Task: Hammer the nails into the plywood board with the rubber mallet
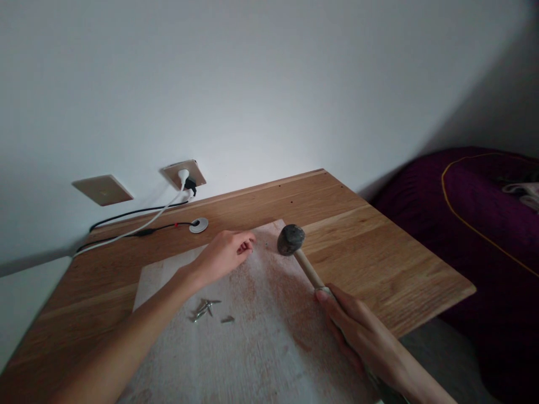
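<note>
My right hand is wrapped round the pale handle of a rubber mallet, whose dark head is raised over the right edge of a whitish board. Near the board's far edge, my left hand is closed with its fingers curled together. Whatever it may hold is too small or hidden to make out. A small pile of metal screws lies on the board by my left forearm, and one loose screw lies just to its right.
Under the board is a wooden desk against a white wall. Cables run from a wall socket and a round cable grommet at the back left. A purple beanbag-like seat is beyond the desk's right edge.
</note>
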`<state>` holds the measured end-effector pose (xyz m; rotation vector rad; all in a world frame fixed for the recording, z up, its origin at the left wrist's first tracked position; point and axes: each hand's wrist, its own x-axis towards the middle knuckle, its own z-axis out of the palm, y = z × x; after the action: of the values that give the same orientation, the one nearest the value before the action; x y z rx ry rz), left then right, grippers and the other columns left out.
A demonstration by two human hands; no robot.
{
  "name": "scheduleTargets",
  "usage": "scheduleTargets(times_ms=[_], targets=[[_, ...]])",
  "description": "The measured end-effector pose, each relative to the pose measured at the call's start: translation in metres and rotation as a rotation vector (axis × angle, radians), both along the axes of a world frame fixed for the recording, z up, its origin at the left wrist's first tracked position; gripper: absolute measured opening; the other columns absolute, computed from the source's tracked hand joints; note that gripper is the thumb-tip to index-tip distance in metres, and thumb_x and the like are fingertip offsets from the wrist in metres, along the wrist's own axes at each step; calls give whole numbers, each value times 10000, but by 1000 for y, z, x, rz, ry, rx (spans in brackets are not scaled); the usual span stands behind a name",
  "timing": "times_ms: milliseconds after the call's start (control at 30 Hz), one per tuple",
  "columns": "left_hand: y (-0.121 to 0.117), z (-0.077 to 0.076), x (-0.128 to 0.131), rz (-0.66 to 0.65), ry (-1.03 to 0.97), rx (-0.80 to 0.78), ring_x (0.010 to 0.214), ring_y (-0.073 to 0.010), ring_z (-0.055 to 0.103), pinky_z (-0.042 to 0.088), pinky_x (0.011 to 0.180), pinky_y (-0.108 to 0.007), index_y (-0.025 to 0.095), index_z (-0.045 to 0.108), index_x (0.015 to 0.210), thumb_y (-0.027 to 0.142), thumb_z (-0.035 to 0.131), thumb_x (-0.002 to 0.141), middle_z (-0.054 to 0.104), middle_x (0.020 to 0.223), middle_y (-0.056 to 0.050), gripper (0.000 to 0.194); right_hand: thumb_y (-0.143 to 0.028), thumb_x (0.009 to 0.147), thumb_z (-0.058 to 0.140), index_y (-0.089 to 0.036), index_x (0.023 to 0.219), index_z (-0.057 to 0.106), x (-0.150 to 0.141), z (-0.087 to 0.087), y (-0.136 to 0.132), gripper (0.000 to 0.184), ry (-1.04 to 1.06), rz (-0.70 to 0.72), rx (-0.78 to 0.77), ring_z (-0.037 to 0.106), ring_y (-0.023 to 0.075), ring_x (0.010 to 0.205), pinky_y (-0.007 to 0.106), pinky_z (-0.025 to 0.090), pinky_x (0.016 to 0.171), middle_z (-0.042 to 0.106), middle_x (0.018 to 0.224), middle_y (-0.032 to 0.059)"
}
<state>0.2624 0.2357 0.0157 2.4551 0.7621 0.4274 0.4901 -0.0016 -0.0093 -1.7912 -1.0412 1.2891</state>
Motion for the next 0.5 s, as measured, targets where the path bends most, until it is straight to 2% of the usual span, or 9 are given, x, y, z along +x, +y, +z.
scheduleTargets(times_ms=[100,300,400,500], targets=[[1,-1,4,-4,6,1,757,-148,738,526,729,-243,184,756,980,-2,667,887,796,869,-3,227,-911,979,396,-263,812,499,0,-2,1,677,14,1,-11,356,62,360,166,281,300,456,546,-95],[0,-9,5,29,-83,-45,800,-153,748,567,780,-257,189,762,1162,16,702,895,814,984,-27,324,-897,983,417,-258,801,512,1,-2,-2,671,5,-10,-17,384,62,378,171,304,317,474,585,-85],[0,-16,2,42,-173,-63,838,-152,741,573,798,-262,181,760,1133,26,728,875,797,1046,-40,303,-919,965,411,-258,807,532,0,-2,-3,690,-9,-23,-36,360,61,363,175,276,299,478,581,-83],[0,-25,-1,76,-246,-139,818,-150,729,572,765,-256,174,755,1109,47,737,869,782,978,-30,273,-919,963,416,-256,807,536,0,-3,-1,692,-19,-24,-29,364,62,366,164,295,309,469,545,-88]])
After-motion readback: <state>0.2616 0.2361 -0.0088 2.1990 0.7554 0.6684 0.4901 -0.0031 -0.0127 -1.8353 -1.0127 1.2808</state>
